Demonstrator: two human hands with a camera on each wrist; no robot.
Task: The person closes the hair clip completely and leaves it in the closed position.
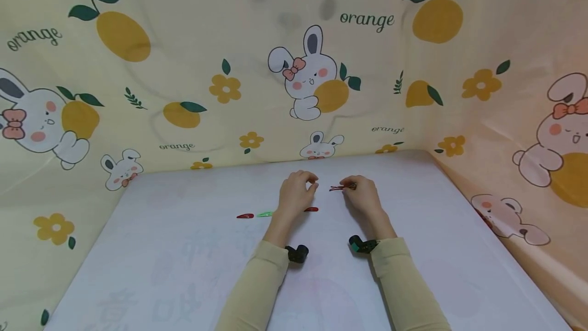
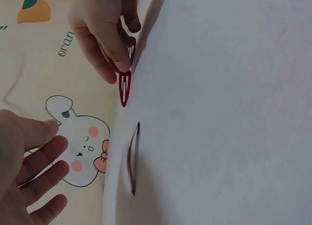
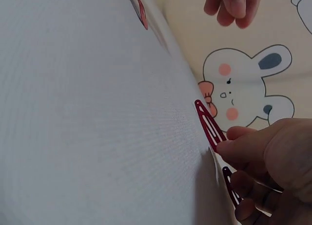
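My right hand (image 1: 363, 195) pinches a dark red snap hair clip (image 3: 209, 125) between thumb and forefinger, its pointed end sticking out past the fingertips. A second dark red hair clip (image 3: 231, 186) shows at the other fingers of that hand. To its left, my left hand (image 1: 296, 195) hovers over the table with loosely bent fingers and nothing in them. Under and beside the left hand lies a row of hair clips: a red clip (image 1: 245, 216), a green clip (image 1: 265, 214) and another red clip (image 1: 311, 209). The left forearm covers part of the row.
A white table (image 1: 184, 259) spreads under both hands. Behind it hangs a cream curtain (image 1: 257, 24) printed with rabbits and oranges, which also runs along the left and right sides. Each wrist wears a small black camera (image 1: 298, 254).
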